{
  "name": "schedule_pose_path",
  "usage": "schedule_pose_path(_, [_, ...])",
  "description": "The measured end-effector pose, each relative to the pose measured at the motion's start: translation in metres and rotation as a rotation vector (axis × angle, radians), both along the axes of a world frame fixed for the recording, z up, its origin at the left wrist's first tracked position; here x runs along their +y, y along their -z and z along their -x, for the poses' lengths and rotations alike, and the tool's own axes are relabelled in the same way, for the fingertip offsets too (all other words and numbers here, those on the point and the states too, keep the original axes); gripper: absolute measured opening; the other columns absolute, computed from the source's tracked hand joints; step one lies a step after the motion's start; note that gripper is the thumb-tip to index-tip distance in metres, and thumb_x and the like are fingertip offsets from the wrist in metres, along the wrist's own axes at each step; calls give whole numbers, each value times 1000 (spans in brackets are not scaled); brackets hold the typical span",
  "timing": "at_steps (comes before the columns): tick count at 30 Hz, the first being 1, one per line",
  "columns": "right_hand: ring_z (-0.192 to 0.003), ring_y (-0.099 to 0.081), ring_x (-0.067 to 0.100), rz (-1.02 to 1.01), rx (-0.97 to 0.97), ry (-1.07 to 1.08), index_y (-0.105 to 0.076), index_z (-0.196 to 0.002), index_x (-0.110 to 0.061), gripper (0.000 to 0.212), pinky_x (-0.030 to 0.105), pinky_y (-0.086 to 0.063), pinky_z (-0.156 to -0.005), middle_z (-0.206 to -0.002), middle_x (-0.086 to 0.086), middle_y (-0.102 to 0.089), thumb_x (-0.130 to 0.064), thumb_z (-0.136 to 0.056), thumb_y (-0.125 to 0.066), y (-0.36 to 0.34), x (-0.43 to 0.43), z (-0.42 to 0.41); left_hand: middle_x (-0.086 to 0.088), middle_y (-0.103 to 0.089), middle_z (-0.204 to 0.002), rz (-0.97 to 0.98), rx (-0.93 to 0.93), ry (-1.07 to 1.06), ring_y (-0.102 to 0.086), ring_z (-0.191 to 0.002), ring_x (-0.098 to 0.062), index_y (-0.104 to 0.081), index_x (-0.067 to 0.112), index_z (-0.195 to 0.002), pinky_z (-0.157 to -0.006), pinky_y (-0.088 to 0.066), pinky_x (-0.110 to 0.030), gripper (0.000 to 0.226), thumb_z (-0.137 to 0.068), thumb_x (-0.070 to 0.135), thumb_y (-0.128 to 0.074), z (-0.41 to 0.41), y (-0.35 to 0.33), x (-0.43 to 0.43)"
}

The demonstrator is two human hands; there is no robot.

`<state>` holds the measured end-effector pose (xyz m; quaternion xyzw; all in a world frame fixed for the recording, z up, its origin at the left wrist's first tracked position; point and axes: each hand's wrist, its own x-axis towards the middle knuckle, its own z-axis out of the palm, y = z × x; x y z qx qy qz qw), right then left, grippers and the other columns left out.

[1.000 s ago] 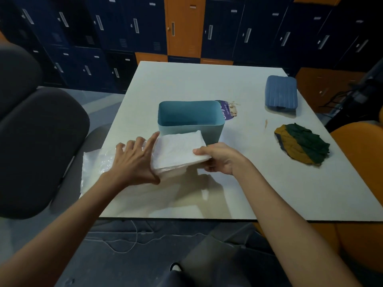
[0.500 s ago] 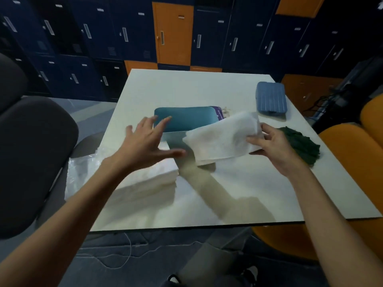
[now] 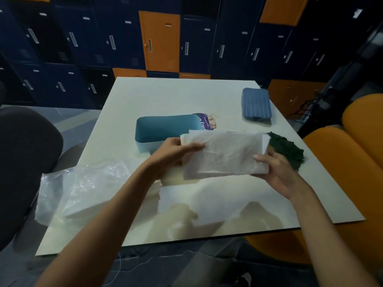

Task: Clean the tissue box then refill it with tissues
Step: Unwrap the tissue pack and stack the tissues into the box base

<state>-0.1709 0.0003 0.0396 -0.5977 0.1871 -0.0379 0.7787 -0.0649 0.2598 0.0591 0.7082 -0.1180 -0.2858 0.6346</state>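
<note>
Both hands are gripping the tissue stack [image 3: 224, 155] by its short ends: left hand [image 3: 176, 151], right hand [image 3: 275, 172]. The open tissue box [image 3: 165, 129] is lying just beyond it toward the worktop's [image 3: 165, 94] far edge, long axes parallel, left hand nearer.

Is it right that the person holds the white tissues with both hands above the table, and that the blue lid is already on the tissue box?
Not quite. The head view shows both hands, left hand and right hand, holding the tissues, but the blue lid lies apart on the table; the tissue box is open.
</note>
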Motion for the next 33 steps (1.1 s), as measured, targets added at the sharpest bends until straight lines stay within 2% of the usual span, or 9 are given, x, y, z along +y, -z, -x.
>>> schedule_pose_path(3, [-105,-64,25,-35,12,-20,-71,-103,-16,19,41,-48,-94,-112,8,-70,-15,-87,-60,4,1,-2,-11,-71,-110,185,199,-198,-67,-95,-26,-70,12,-107,-73,-60,-40,36,-80,36,-74,17,21,-11])
schedule_pose_path(6, [-90,-69,17,9,33,-2,-68,-104,-13,16,30,-56,-79,-97,2,-74,-13,-90,-60,7,-2,-8,-12,-67,-116,172,223,-284,-63,-100,-29,-68,14,-113,-84,-58,-49,34,-86,34,-70,24,32,-19])
schedule_pose_path(10, [-84,-71,17,78,29,-18,-65,-110,-9,21,27,-58,-68,-95,3,-75,-6,-89,-62,12,-6,-13,-9,-68,-114,172,190,-237,-65,-100,-26,-65,11,-115,-82,-58,-38,24,-94,22,-61,27,35,-20])
schedule_pose_path(15, [-91,-67,21,222,-36,36,-67,-99,-17,28,37,-56,-83,-97,5,-71,-28,-74,-71,13,-8,-19,-3,-72,-103,183,-24,-234,-63,-97,-21,-71,25,-103,-85,-53,-36,33,-96,3,-47,27,41,-19])
schedule_pose_path(19, [-83,-63,9,350,-151,46,-66,-94,-21,16,25,-58,-70,-93,0,-66,-22,-79,-69,20,-1,-16,-1,-65,-92,193,-252,-322,-56,-83,-5,-66,17,-101,-71,-46,-16,34,-81,8,-39,35,55,-20])
schedule_pose_path(21, [-83,-62,10,336,-140,-7,-66,-99,-20,24,21,-55,-66,-92,1,-65,-14,-77,-74,32,2,-11,-1,-63,-92,147,-298,-319,-55,-82,-7,-62,15,-102,-70,-46,-19,33,-77,9,-41,41,69,-18])
schedule_pose_path(25, [-85,-58,21,428,-57,-27,-63,-101,-24,40,33,-51,-75,-94,22,-63,-1,-71,-77,56,4,-7,0,-62,-101,118,-300,-353,-58,-89,-6,-55,22,-107,-72,-52,-22,37,-73,9,-49,48,86,-13])
schedule_pose_path(28, [-86,-62,17,444,-75,-6,-60,-99,-24,40,25,-52,-70,-95,6,-67,5,-73,-66,53,13,-11,0,-61,-96,143,-328,-381,-56,-83,-4,-55,19,-106,-69,-49,-19,37,-72,5,-48,48,83,-19])
schedule_pose_path(33, [-79,-56,13,316,-128,90,-62,-99,-14,31,31,-45,-66,-86,1,-62,-9,-68,-59,49,18,-10,-4,-60,-92,167,-328,-433,-55,-82,-10,-56,20,-100,-67,-47,-21,30,-74,6,-49,44,85,-19])
